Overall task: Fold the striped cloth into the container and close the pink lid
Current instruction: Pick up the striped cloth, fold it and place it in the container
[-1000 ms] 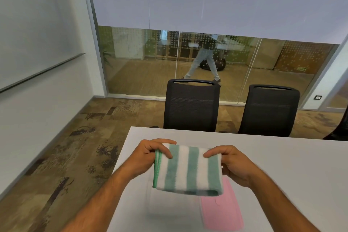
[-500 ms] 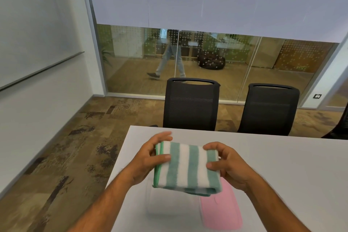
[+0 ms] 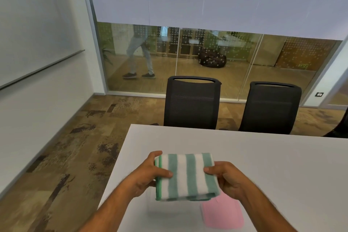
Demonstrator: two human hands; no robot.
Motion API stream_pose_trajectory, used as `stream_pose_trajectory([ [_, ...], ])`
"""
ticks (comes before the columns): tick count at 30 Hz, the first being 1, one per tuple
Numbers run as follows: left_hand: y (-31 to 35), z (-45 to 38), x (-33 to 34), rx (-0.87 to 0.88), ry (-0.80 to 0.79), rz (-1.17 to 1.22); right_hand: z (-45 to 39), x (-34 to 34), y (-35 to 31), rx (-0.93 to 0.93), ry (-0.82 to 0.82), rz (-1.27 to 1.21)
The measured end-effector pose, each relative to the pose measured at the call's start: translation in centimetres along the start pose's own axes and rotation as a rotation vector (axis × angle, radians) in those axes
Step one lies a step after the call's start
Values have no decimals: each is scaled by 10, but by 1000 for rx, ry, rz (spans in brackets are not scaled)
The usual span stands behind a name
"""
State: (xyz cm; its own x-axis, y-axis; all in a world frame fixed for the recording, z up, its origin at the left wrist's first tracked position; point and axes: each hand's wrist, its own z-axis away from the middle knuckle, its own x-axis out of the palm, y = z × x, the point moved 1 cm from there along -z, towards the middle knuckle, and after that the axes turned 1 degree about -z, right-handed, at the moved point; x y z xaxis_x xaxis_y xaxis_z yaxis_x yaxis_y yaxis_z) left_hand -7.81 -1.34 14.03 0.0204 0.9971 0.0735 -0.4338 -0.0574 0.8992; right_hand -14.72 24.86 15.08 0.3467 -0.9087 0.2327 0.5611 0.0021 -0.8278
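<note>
Both forearms are bare up to the bottom edge of the view, with no sleeve, watch or band visible. The left hand [image 3: 148, 174] and right hand [image 3: 228, 180] wear no gloves or rings; fingers [image 3: 209, 171] uncovered.

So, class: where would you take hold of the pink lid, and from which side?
Grip the pink lid by its right long edge, coming from the right. It lies flat on the table; its left side seems to adjoin the blurred clear container, and the striped cloth overhangs its far end.

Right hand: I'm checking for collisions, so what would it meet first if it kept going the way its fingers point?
The right hand points leftward; it already grips the striped cloth, and the left hand lies just beyond, though depth is unclear.
</note>
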Motion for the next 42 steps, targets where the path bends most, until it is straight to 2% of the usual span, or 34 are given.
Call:
stream_pose_trajectory([
  [5, -4, -10, -1, 59, 128, 129, -7, 7, 13, 9, 70, 5],
  [8, -7, -14, -4, 126, 164, 104, -13, 13, 16, -19, 79, 37],
  [11, -12, -21, -7, 147, 279, 50, -20, 14, 17, -30, 95, 56],
  [17, -25, -36, -14, 29, 318, 28, -40, 10, 25, 35, 154, 93],
  [23, -46, -47, -18, -11, 465, 36, -64, 8, 52, 29, 293, 206],
  [28, -68, -57, -17, -36, 431, -30, -76, 15, 67, -104, 465, 648],
  [32, -74, -66, -15, -129, 397, -167, -88, 20, 80, -116, 443, 810],
  [37, -75, -76, -7, -302, 263, -222, -108, 24, 95, -9, 404, 977],
  [42, -84, -93, 0, -427, 256, -257, -126, 27, 106, 53, 376, 1116],
])
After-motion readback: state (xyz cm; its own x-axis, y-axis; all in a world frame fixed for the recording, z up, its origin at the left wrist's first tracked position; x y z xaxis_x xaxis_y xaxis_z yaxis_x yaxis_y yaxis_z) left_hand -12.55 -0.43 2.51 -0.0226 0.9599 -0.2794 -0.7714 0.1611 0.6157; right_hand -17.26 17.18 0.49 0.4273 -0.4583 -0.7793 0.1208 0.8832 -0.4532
